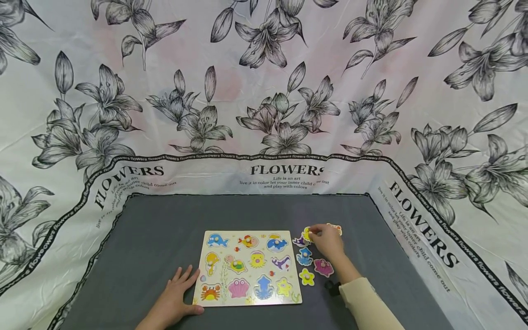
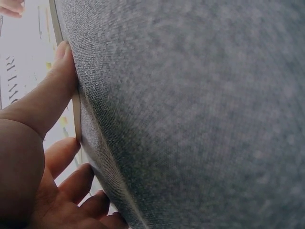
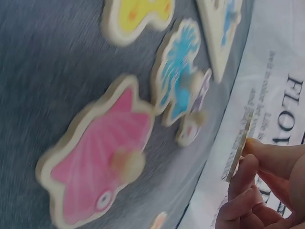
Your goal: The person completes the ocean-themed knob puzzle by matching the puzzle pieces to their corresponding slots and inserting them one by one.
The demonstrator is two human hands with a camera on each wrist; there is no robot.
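Observation:
A wooden sea-animal puzzle board (image 1: pixel 243 233) lies on the dark table. My left hand (image 1: pixel 175 291) rests at its lower left corner, fingers spread and thumb touching the near edge; in the left wrist view the thumb (image 2: pixel 59 86) lies along the board's edge. Beyond the board's right side, my right hand (image 1: pixel 327 240) pinches a yellow puzzle piece (image 1: pixel 306 234). The right wrist view shows that piece (image 3: pixel 238 155) edge-on, raised off the table. Close by lie a purple whale piece (image 1: pixel 299 241), a blue squid piece (image 1: pixel 305 257) and a pink shell piece (image 1: pixel 323 267) with a knob.
A yellow star piece (image 1: pixel 307 277) lies beside the board's right edge. An orange-red piece (image 1: pixel 339 228) is partly hidden behind the right hand. A small black object (image 1: pixel 331 288) shows by the right sleeve (image 1: pixel 365 300). Flower-printed cloth (image 1: pixel 284 176) surrounds the table.

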